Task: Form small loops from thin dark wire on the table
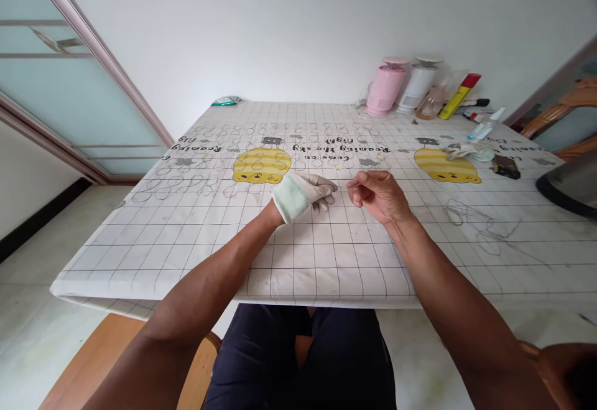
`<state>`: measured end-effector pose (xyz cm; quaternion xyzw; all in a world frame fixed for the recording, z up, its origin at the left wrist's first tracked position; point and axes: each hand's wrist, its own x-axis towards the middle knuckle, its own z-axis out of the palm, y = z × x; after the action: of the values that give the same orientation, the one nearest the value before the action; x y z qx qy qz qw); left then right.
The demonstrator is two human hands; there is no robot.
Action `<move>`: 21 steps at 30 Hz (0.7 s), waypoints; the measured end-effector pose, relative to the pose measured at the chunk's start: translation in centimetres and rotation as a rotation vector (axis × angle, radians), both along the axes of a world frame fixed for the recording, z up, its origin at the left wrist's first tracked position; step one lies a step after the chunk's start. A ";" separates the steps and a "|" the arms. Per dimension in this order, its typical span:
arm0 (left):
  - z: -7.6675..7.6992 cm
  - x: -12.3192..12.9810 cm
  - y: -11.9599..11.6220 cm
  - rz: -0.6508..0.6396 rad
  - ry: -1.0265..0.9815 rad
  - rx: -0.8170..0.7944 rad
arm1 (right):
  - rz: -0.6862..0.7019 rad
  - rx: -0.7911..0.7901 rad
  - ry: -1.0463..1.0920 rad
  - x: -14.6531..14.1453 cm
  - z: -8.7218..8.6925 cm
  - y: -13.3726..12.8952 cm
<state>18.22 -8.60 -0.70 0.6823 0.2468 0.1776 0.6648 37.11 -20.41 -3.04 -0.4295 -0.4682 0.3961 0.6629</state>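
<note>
My left hand (313,192), in a white knit glove with a pale green cuff, is closed in a pinch above the tablecloth. Just to its right, my bare right hand (375,195) pinches thumb against forefinger, a small gap between the two hands. Whatever the fingertips hold is too fine to make out. Beyond my hands and to the left, many thin wire loops (161,192) lie in rows on the cloth, several joined like figure eights. A loose tangle of thin wire (480,222) lies to the right of my right hand.
A checked tablecloth (326,251) covers the table. At the back right stand a pink cylinder (386,89), a white one (417,89), a bottle (431,104) and a yellow-red box (459,96). A crumpled glove (471,151), small bottle (487,125) and black object (506,167) lie nearer.
</note>
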 end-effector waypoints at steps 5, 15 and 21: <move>0.0 -0.1 0.3 0.007 0.026 0.028 | -0.068 -0.009 0.026 0.0 0.2 0.1; 0.2 -0.6 0.6 -0.079 0.020 0.048 | -0.042 -0.032 0.041 0.1 0.4 -0.1; 0.4 -0.9 0.6 -0.110 0.031 0.066 | 0.014 -0.085 0.017 0.3 0.3 -0.3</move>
<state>17.34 -8.03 -0.30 0.7190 0.2129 0.1383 0.6469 37.38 -20.67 -2.78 -0.4507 -0.4481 0.4238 0.6453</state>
